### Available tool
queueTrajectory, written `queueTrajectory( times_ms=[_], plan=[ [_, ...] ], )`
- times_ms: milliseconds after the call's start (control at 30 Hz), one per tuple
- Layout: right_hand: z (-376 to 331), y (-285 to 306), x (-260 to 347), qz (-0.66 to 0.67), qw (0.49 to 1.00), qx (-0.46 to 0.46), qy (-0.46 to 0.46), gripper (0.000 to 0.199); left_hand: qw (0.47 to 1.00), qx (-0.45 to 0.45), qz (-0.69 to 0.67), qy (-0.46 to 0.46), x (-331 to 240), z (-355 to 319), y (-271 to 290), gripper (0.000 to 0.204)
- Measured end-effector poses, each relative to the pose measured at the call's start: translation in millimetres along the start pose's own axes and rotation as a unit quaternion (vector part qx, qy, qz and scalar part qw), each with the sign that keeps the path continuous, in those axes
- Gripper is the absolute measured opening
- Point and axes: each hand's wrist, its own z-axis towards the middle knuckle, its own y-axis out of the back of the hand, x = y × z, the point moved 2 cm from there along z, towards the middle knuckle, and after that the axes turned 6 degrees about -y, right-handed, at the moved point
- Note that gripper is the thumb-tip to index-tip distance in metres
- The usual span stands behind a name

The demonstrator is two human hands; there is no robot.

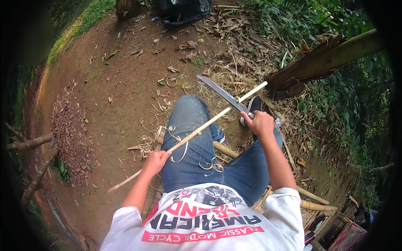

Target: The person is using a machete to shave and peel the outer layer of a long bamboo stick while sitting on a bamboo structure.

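Note:
My left hand (155,161) grips a long pale bamboo strip (201,128) that runs diagonally from the lower left over my left knee up to the right. My right hand (260,124) holds the handle of a long dark machete (222,93), whose blade points up and left and crosses the strip near its upper end. Curled pale shavings (181,147) lie on my blue jeans and on the ground by my legs.
I sit on a bamboo bench (313,200) above bare brown earth with dry leaves. A thick bamboo trunk (335,56) leans in at the upper right. A black bag (182,10) lies at the top. Thin branches (31,143) stand at the left.

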Motion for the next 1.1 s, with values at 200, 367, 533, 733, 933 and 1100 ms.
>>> queueTrajectory(
  times_ms=[200, 367, 533, 733, 933, 1100],
  plan=[
    [-15, -3, 59, 0.069, 0.997, 0.026, 0.031, 0.075, 1.0, 0.003, -0.022, 0.016, 0, -3, -4, 0.046],
    [-36, -14, 93, 0.039, 0.984, 0.043, 0.166, 0.071, 1.0, -0.002, -0.013, 0.013, 15, -11, -4, 0.046],
    [16, 3, -9, -0.007, 0.999, -0.041, 0.021, 0.075, 1.0, -0.005, -0.031, 0.004, 3, -2, -4, 0.045],
    [4, 6, 4, 0.009, 0.998, -0.055, 0.0, 0.074, 1.0, 0.007, -0.009, 0.021, -3, 2, -6, 0.044],
    [-41, -16, 89, 0.095, 0.988, 0.044, 0.114, 0.072, 1.0, 0.003, 0.008, 0.02, 2, 0, -4, 0.047],
    [-7, -9, 42, 0.016, 0.996, 0.027, 0.087, 0.068, 1.0, -0.012, 0.004, 0.01, 20, -7, -5, 0.045]
  ],
)
